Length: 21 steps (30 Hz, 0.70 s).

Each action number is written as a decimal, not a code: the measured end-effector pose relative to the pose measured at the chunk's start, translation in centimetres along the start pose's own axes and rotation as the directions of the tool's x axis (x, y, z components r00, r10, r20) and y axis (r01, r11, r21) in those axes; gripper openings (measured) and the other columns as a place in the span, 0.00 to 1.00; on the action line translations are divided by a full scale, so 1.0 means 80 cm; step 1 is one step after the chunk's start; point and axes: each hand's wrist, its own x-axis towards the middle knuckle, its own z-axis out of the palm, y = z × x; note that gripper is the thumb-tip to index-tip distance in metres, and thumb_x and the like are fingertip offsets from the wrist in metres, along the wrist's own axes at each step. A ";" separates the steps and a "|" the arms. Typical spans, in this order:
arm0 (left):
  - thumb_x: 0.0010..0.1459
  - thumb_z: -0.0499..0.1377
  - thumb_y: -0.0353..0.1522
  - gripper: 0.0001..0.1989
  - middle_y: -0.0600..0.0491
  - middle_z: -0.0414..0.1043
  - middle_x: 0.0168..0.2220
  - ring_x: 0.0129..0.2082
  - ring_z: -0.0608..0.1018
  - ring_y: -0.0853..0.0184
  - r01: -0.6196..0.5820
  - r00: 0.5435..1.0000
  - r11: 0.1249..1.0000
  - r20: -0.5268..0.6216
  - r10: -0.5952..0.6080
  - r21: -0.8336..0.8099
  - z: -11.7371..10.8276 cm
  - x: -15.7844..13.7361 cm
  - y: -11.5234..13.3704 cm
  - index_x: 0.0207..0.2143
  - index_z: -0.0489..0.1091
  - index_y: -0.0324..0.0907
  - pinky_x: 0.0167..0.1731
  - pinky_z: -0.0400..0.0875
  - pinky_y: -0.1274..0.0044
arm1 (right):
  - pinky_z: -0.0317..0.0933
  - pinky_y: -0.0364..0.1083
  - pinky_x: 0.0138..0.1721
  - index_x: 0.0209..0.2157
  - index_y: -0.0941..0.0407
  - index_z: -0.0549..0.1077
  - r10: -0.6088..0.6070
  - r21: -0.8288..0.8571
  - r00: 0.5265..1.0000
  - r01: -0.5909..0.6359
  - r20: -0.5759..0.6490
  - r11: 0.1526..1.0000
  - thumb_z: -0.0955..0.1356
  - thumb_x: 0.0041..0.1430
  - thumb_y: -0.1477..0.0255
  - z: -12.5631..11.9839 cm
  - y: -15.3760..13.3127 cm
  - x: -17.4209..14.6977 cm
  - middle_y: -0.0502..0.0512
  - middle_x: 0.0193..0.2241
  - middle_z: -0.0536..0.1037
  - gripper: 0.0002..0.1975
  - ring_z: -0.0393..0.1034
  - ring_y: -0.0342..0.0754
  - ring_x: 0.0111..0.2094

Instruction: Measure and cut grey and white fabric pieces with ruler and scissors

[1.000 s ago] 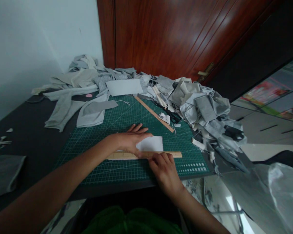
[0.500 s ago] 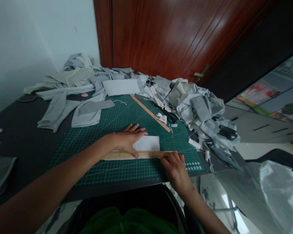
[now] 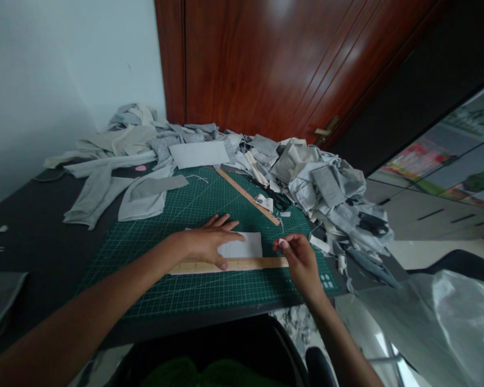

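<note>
Along the ruler (image 3: 254,263), hands (image 3: 208,243) (image 3: 304,263) apart

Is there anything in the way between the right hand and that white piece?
Nothing I can see: only green cutting mat shows between the right hand and the white piece. The wooden ruler runs along the white piece's near side.

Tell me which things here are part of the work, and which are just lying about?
In use:
- near ruler, under the left hand
- white piece, partly under that hand
- green mat beneath

Apparently lying about:
- far ruler
- fabric heap
- pink scrap
</note>
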 end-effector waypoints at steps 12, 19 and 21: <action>0.51 0.70 0.43 0.39 0.54 0.35 0.75 0.73 0.35 0.42 0.017 1.000 0.999 0.011 -0.018 0.032 -0.001 -0.006 -0.001 0.65 0.62 0.63 0.66 0.38 0.47 | 0.67 0.49 0.43 0.35 0.57 0.74 0.061 -0.533 0.996 -0.021 0.059 0.846 0.72 0.58 0.64 0.045 0.008 0.161 0.56 0.32 0.77 0.11 0.74 0.53 0.38; 0.50 0.70 0.40 0.41 0.50 0.39 0.75 0.73 0.43 0.44 0.041 0.996 0.997 -0.087 -0.035 0.065 0.004 -0.011 0.004 0.66 0.60 0.57 0.67 0.47 0.53 | 0.64 0.56 0.50 0.47 0.65 0.70 0.085 -0.840 0.990 -0.139 -0.111 0.524 0.69 0.65 0.62 0.044 0.049 0.153 0.75 0.47 0.74 0.19 0.72 0.65 0.50; 0.50 0.69 0.38 0.39 0.50 0.45 0.72 0.71 0.49 0.46 0.039 0.993 0.997 -0.112 -0.031 0.067 0.003 -0.013 0.008 0.64 0.62 0.56 0.66 0.52 0.56 | 0.64 0.56 0.50 0.49 0.66 0.69 0.083 -0.866 0.985 -0.173 -0.152 0.469 0.68 0.65 0.61 0.042 0.052 0.158 0.77 0.48 0.74 0.22 0.72 0.66 0.51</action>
